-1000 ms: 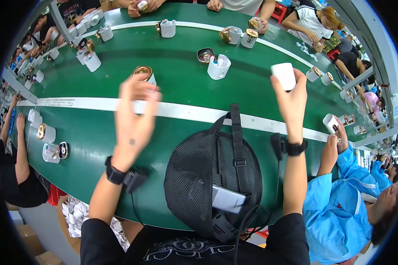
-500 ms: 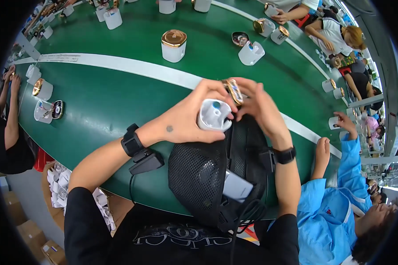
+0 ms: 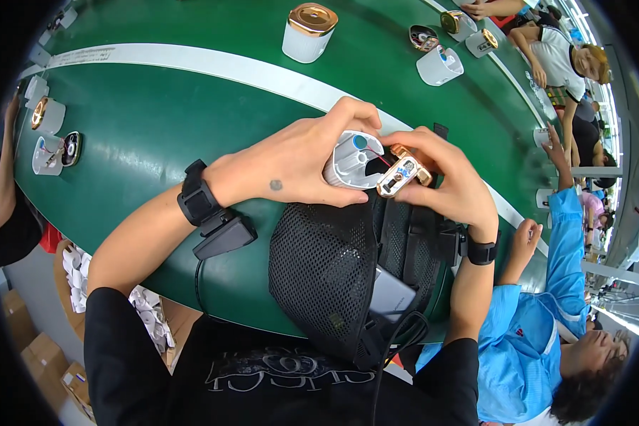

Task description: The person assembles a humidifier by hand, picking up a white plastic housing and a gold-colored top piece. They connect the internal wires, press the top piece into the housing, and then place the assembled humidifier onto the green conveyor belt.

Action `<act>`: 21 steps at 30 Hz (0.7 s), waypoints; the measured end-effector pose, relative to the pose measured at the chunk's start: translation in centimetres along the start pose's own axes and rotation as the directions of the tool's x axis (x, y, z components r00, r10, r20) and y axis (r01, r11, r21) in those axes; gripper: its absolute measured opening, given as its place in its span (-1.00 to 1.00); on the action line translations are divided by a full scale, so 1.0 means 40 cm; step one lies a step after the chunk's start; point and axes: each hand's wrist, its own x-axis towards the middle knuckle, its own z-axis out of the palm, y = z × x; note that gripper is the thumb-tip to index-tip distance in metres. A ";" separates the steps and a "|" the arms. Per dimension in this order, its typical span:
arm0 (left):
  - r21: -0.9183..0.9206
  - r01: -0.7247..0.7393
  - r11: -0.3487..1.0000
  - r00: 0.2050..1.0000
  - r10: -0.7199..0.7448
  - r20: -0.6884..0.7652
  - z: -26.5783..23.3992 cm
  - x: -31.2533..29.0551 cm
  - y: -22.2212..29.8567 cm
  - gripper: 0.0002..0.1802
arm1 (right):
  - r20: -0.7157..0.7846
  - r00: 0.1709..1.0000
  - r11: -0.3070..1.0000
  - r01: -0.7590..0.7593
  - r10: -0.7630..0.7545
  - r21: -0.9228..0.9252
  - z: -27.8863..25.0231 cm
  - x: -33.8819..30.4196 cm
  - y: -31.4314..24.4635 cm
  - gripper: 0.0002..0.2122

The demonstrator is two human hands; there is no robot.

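The left hand grips a white shell, its thumb along the near side and its fingers around the far side, so that the open end faces up toward the camera. The right hand pinches a gold-rimmed lid between thumb and fingers, just beside the shell; a thin red wire runs between the two. Both are held up off the desk, by the upper end of a black mesh bag with a silver phone tucked in its side. Black straps circle both wrists, the left one carrying a black box with a cable. Beyond the white strip that crosses the desk stands a gold-topped canister, upright; to its right, an open cup has a dark cap beside it. At the left edge of the desk sit more white units, among them an open one next to its black cap. Below the desk at lower left, a carton holds white pieces. At right sits a co-worker in a blue jacket.
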 end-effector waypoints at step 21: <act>0.219 0.029 0.975 0.999 -0.034 0.019 0.010 0.012 0.037 -0.12 | -0.354 0.932 0.923 0.066 0.078 0.378 0.069 0.027 0.023 -0.31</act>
